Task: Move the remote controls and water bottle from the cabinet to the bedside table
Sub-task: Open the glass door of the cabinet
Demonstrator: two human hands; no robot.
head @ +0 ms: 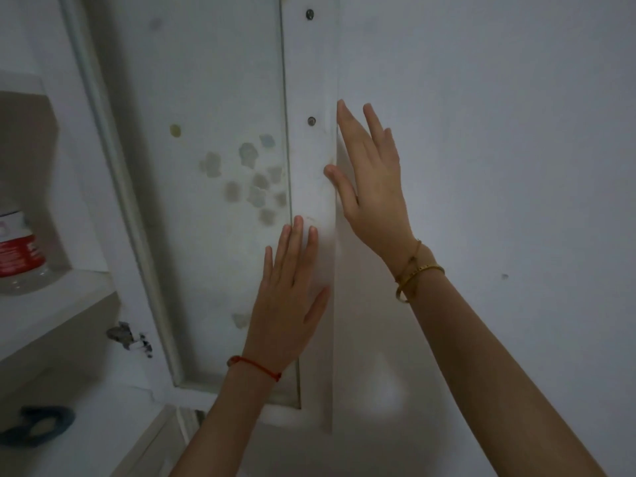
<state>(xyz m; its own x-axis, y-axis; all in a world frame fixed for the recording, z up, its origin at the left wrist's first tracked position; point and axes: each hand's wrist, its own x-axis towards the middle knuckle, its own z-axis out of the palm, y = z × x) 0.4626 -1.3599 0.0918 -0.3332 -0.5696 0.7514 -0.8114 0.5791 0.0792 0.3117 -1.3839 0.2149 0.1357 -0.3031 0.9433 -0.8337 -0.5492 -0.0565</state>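
A clear water bottle [19, 256] with a red label stands on a white cabinet shelf [58, 304] at the far left, partly cut off by the frame edge. My left hand [289, 297], with a red string at the wrist, lies flat with fingers apart on the edge strip of a white cabinet door [213, 98]. My right hand [371, 180], with gold bangles at the wrist, rests flat against the neighbouring white door panel [481, 166], its thumb on the seam between the two. Neither hand holds anything. No remote control is in view.
The left door carries several faded round stickers [251, 177] and two screws [311, 121] on its edge strip. A metal hinge [120, 333] sits below the shelf. A dark blue ring-shaped object [38, 425] lies at the bottom left.
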